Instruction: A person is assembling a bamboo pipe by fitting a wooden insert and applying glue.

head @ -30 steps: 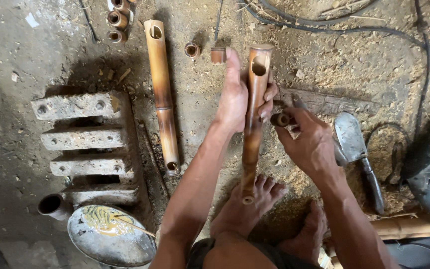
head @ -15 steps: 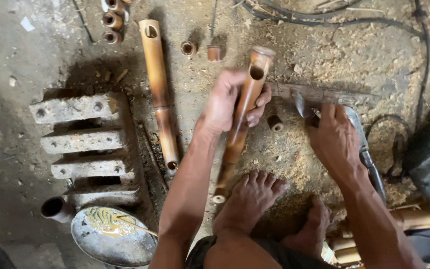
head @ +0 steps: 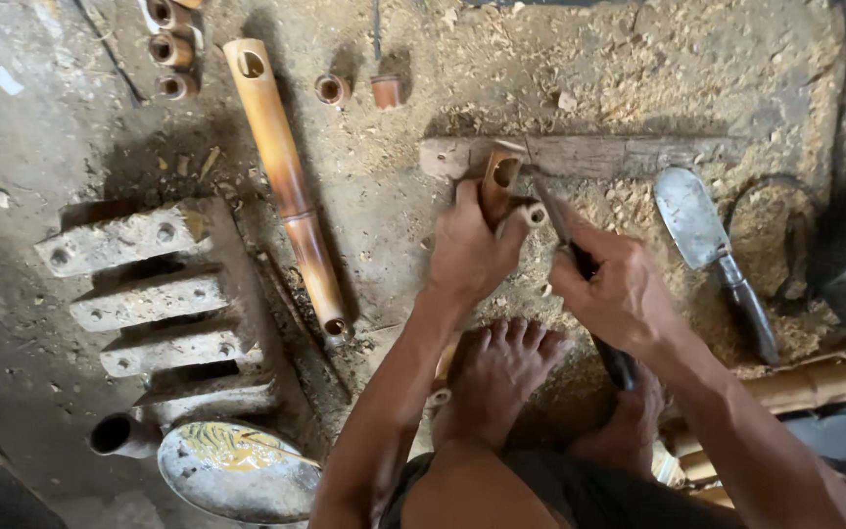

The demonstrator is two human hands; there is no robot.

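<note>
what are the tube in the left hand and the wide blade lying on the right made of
Tube: looks like bamboo, tan and hollow, with a hole cut near the top; the left hand grips it. Wide blade: apparently metal, dull grey and scuffed, with a dark handle of unclear material.

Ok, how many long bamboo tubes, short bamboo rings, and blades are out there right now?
Long bamboo tubes: 2, one held, one lying
Short bamboo rings: 5
Blades: 2, knife in right hand, cleaver
Total: 9
</note>
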